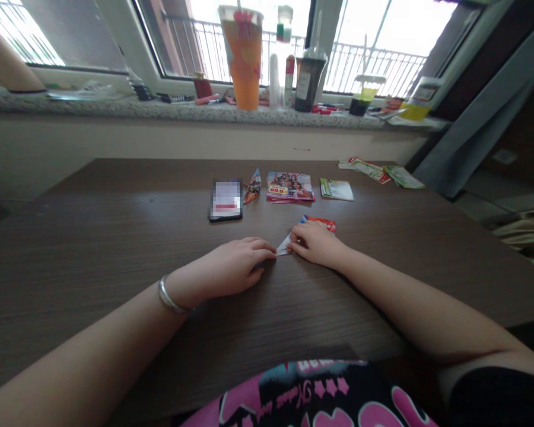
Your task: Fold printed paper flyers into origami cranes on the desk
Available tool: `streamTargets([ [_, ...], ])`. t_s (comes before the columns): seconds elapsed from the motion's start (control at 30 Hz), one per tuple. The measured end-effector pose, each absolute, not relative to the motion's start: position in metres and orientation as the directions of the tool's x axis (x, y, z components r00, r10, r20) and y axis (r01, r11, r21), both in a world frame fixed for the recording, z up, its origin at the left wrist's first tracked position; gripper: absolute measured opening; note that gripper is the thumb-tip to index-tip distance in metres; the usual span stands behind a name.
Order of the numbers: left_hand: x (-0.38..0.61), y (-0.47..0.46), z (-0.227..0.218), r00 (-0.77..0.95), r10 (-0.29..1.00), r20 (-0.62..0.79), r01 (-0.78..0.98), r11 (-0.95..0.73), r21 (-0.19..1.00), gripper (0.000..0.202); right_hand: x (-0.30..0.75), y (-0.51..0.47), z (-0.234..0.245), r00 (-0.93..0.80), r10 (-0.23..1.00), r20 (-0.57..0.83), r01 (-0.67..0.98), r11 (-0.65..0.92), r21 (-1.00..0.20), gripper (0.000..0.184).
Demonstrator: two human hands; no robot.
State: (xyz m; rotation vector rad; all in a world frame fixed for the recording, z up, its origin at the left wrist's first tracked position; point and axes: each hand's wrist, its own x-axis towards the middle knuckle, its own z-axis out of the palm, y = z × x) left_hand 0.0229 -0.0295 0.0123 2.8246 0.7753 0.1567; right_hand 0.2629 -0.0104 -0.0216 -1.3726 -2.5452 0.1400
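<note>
A small folded piece of printed paper (317, 223), red, blue and white, lies on the dark wooden table (115, 249). My right hand (315, 243) presses down on it with curled fingers, covering most of it. My left hand (231, 270), with a silver bangle at the wrist, rests knuckles-up beside it, its fingertips meeting the paper's left corner. Both hands have their fingers pressed together on the paper.
Farther back lie a phone (225, 200), a small folded paper figure (253, 187), a stack of printed leaflets (290, 187), a green-white card (336, 189) and more leaflets (378, 171). The windowsill holds an orange cup (244, 59), bottles and a dark drink cup (309, 80).
</note>
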Motion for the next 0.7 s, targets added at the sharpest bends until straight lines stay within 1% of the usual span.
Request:
streamTargets([
  [0.17,0.014,-0.019,0.008,0.878,0.475,0.059,0.444,-0.854,0.271,0.035,0.263,-0.012,-0.023,-0.533,0.828,0.175,0.809,0.559,-0.183,0.017],
  [0.3,0.009,-0.012,0.004,0.882,0.464,0.081,0.411,-0.842,0.350,0.030,0.263,-0.013,-0.023,-0.541,0.821,0.180,0.802,0.569,-0.182,0.018],
  [0.4,0.011,-0.012,0.002,0.868,0.484,0.113,0.413,-0.829,0.378,0.025,0.264,-0.012,-0.023,-0.549,0.814,0.191,0.792,0.579,-0.194,0.018],
  [0.43,0.012,-0.013,0.001,0.860,0.494,0.125,0.422,-0.828,0.370,0.025,0.264,-0.012,-0.024,-0.554,0.809,0.196,0.785,0.586,-0.203,0.017],
  [0.5,0.015,-0.015,-0.002,0.869,0.472,0.147,0.403,-0.849,0.342,0.029,0.263,-0.011,-0.025,-0.571,0.795,0.204,0.763,0.606,-0.226,0.016],
  [0.6,0.018,-0.018,-0.006,0.904,0.398,0.156,0.353,-0.900,0.254,0.044,0.262,-0.010,-0.026,-0.595,0.775,0.214,0.731,0.632,-0.257,0.014],
  [0.7,0.019,-0.020,-0.007,0.914,0.381,0.139,0.356,-0.917,0.180,0.049,0.261,-0.011,-0.025,-0.600,0.766,0.231,0.711,0.642,-0.286,0.014],
])
